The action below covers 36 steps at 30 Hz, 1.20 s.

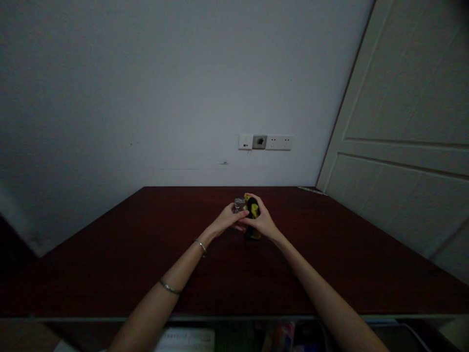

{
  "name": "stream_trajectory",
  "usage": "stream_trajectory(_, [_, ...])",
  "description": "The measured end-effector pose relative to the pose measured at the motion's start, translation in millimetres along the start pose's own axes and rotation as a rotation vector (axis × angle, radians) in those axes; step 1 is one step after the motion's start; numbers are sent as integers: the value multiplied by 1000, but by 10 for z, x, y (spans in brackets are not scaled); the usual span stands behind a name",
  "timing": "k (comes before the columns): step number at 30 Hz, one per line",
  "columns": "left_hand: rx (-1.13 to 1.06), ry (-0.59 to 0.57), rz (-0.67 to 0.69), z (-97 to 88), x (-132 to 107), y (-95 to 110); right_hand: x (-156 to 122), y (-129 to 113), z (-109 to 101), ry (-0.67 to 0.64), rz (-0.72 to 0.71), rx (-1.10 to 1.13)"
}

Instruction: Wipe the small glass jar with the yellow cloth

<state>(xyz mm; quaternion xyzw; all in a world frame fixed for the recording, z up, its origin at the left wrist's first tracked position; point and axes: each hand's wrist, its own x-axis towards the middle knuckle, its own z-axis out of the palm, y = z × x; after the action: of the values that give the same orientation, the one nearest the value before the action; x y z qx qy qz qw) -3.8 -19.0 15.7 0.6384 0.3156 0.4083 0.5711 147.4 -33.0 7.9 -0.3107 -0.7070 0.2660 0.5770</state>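
While reaching over a dark red table (128, 259), gripped a clear item (239, 203) in the left hand (230, 219) and a yellow-and-black item (254, 209) in the curled right hand (264, 223). Held both side by side, roughly mid-table, thumbs close together; could not tell whether joined, or whether touching the table. Wore bracelets (201, 246) on the left arm (185, 268). Saw sockets (279, 142) on the wall (176, 98) beyond, and a pale panel (406, 112) at far right.
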Motion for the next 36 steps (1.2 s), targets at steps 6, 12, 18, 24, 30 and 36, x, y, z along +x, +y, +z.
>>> stream_trajectory(6, [80,-146,-4,-143,7,-7,40,-27,-21,89,131,126])
stream_trajectory(12, [206,82,167,-195,85,-136,65,-30,-17,126,261,191])
stream_trajectory(18, [303,53,243,-153,29,-130,40,-23,12,65,240,116])
stream_trajectory(24, [291,149,237,-116,21,-160,27,60,-6,-15,123,37])
stream_trajectory(30, [231,219,220,-108,51,-151,31,-2,-27,-18,-3,12])
stream_trajectory(36, [97,168,227,-63,91,-152,33,-82,-18,54,-51,49])
